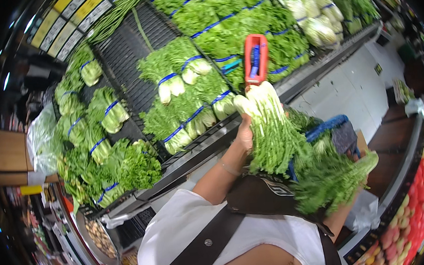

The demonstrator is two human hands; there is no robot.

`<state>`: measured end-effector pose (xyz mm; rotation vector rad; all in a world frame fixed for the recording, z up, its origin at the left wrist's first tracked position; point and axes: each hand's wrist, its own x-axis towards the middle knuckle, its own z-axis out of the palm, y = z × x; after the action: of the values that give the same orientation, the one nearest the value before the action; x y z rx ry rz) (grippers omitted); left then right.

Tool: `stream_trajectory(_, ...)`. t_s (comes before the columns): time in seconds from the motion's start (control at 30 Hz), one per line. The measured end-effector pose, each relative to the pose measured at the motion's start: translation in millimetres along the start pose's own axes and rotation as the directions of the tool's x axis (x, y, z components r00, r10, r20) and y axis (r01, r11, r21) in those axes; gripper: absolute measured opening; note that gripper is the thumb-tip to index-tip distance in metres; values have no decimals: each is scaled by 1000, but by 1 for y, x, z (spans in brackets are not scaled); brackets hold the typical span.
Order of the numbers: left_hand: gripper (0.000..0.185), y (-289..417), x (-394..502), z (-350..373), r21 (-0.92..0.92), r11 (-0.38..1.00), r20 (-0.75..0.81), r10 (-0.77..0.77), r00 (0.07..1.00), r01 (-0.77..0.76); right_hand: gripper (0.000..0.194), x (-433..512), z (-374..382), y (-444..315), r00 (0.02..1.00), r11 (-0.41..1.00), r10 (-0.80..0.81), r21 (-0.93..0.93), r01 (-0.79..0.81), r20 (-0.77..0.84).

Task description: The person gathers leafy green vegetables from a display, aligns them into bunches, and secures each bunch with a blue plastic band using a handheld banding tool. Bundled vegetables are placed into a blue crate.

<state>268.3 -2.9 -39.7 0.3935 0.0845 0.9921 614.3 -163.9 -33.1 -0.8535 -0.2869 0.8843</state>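
Observation:
My left hand (246,132) grips a bunch of leafy greens (271,127) by its pale stems, root ends up and leaves hanging before the dark apron (254,192). Most of my right hand (365,181) is hidden behind a second bunch of feathery greens (324,187), which it holds with the pale end pointing right. Just beyond the first bunch, a red tape dispenser (265,59) with blue tape in it stands at the front of the lettuce. More loose greens (323,148) lie between my hands, beside a blue edge (327,126) of what looks like a basket or bag.
A black slatted display shelf (116,61) holds blue-banded bunches of greens (192,115) and lettuce (221,19). Bagged cabbages (315,19) lie farther right. Yellow and white price cards (72,16) hang at upper left. A fruit stand (408,210) curves along the right.

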Motion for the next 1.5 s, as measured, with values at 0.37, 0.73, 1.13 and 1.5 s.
stream_trajectory(0.37,105,141,-120,-13,-88,822,69,568,820,-562,46,75,-114,80,991,385,-101,-922,-47,-93)
stream_trajectory(0.73,106,297,-306,38,389,626,393,551,737,-676,20,-52,288,239,405,533,413,-577,619,816)
stream_trajectory(1.13,116,327,-393,32,653,405,206,718,665,-640,25,-134,345,358,166,575,665,-640,509,729)
stream_trajectory(1.5,113,298,-207,2,861,508,-352,534,768,41,136,-153,420,308,-62,871,480,-484,-88,875)
